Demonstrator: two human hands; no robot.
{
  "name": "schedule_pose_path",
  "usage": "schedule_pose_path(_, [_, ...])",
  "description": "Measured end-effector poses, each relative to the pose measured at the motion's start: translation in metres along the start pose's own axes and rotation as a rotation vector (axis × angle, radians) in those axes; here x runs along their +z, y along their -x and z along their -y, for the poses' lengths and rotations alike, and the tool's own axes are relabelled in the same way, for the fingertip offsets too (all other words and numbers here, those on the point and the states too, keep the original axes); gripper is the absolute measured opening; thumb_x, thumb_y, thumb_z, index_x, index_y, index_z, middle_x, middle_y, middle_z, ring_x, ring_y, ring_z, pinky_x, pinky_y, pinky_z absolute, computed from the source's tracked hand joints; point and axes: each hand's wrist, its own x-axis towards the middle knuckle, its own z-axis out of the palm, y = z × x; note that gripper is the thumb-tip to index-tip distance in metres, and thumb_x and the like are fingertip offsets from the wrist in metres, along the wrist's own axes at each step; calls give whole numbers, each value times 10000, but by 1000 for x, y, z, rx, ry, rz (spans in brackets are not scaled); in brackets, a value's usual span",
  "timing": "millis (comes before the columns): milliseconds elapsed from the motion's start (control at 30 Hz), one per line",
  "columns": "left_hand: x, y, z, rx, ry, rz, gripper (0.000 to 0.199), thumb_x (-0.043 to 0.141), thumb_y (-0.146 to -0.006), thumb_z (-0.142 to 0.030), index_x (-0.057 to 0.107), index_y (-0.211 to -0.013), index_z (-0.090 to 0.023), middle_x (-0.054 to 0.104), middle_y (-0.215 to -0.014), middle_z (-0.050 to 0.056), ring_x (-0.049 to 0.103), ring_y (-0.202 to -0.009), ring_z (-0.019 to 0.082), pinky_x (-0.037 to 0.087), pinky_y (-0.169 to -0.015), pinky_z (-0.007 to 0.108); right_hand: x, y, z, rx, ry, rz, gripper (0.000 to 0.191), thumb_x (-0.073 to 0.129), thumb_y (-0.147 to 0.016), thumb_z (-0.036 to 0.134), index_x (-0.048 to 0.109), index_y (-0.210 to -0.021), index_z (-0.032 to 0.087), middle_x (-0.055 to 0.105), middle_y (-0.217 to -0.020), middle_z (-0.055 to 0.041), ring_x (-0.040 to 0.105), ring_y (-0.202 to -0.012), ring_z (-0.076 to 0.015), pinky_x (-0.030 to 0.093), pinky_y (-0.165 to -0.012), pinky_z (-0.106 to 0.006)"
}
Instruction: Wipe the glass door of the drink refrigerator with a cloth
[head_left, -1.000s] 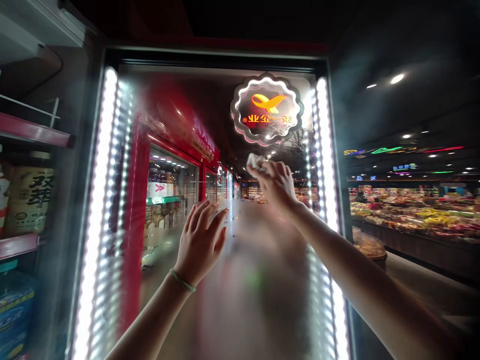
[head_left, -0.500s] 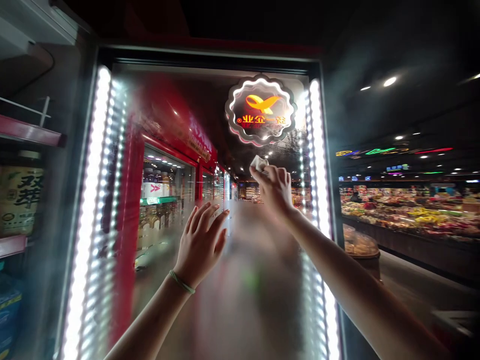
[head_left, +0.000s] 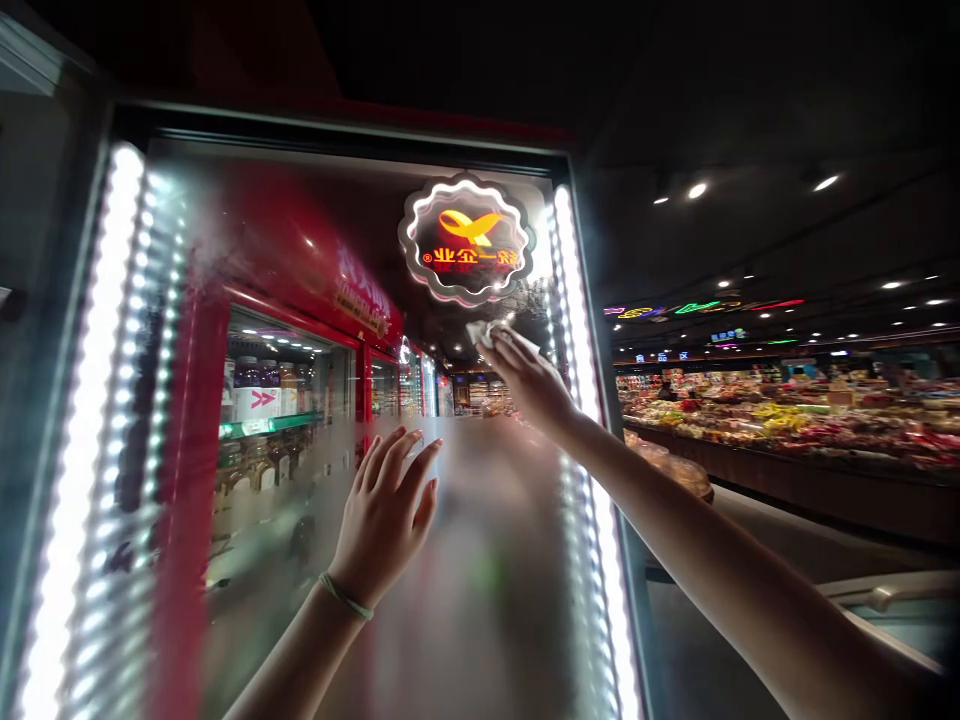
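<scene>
Head view: a framed glass door (head_left: 480, 655) fills the left and middle of the frame, its lower part fogged to a milky grey and its upper part clearer. Just above and right of the frame's middle, the right hand (head_left: 527, 388) has its fingers bent only slightly over a crumpled white wipe (head_left: 501, 335), which sits under the fingers at the upper part of the pane, below the scalloped illuminated sign (head_left: 469, 238). That sign bears an orange ribbon emblem over mirrored lettering.

Lower and left of the wipe, the left hand (head_left: 385, 508) is open and holds nothing, its fingers spread and pointing up; whether its fingertips touch the glass I cannot tell. A thin green wristband (head_left: 345, 597) circles that wrist.

Bright LED strips run down both sides of the door. At centre left, a red refrigerated cabinet (head_left: 191, 400) shows in the pane, with bottles on its shelves. At the right edge stretches a long, colourful food display (head_left: 787, 422) beneath ceiling spotlights.
</scene>
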Motion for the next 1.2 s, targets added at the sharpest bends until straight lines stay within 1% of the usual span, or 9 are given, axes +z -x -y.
schedule_pose_path(133, [0,-4,-6,-3,9,-5,515,600,-960,-157,518,-1458,-259,617,-1405,128,551,-1395,331,459,-1200,585,1,-6,-4,387,132,-36,702,466,-948,18,425,-1620,216,595,-1431,-214,585,-1246,-387,532,-976,-554])
schedule_pose_path(300, [0,-5,-8,15,-2,-15,513,598,-960,-154,523,-1457,-254,623,-1388,128,552,-1391,328,472,-1189,581,16,-9,-5,81,58,-28,723,355,-941,13,397,-1619,263,615,-1370,-153,560,-1153,-314,507,-980,-485])
schedule_pose_path(433, [-1,0,-7,-4,-11,-8,511,605,-960,-160,525,-1456,-252,623,-1384,132,548,-1394,335,471,-1187,589,21,-18,-18,329,69,-215,673,290,-961,64,404,-1606,218,606,-1311,-212,563,-1130,-372,518,-898,-569])
schedule_pose_path(500, [-2,2,-6,-9,-21,-7,503,608,-959,-159,528,-1449,-241,620,-1384,138,555,-1383,338,469,-1185,592,23,-21,-11,356,70,-231,669,302,-965,67,390,-1618,183,599,-1323,-240,565,-1162,-391,523,-915,-595])
schedule_pose_path(700, [-11,5,0,-12,-39,2,510,608,-958,-145,527,-1450,-251,617,-1373,130,551,-1389,335,485,-1174,577,29,-39,23,2,-11,-111,813,390,-929,-21,322,-1668,313,566,-1521,-102,461,-1457,-297,482,-1169,-519])
schedule_pose_path(900, [-30,26,25,-33,-75,26,513,599,-970,-153,508,-1466,-249,614,-1376,128,549,-1389,329,486,-1180,582,27,-27,-10,436,-105,-250,680,355,-954,-15,511,-1574,215,510,-1608,-137,442,-1523,-349,502,-1174,-588])
schedule_pose_path(967, [-35,35,36,-51,-91,32,502,605,-970,-164,515,-1459,-238,615,-1365,133,550,-1384,337,501,-1164,584,35,-19,16,410,-151,-272,692,351,-963,-20,499,-1583,250,524,-1607,-108,434,-1535,-328,501,-1186,-580])
schedule_pose_path(1100, [-41,52,50,-86,-98,31,501,615,-966,-165,519,-1454,-228,607,-1369,138,532,-1405,344,500,-1164,584,53,-12,107,17,-266,-158,697,380,-999,-16,453,-1605,320,553,-1595,-47,400,-1561,-239,440,-1266,-498])
schedule_pose_path(1200, [-45,66,58,-108,-99,32,516,620,-966,-164,512,-1464,-245,607,-1368,128,533,-1405,340,468,-1189,597,55,-7,132,-145,-322,-79,660,425,-1017,12,471,-1592,334,540,-1608,-22,396,-1562,-223,396,-1300,-479])
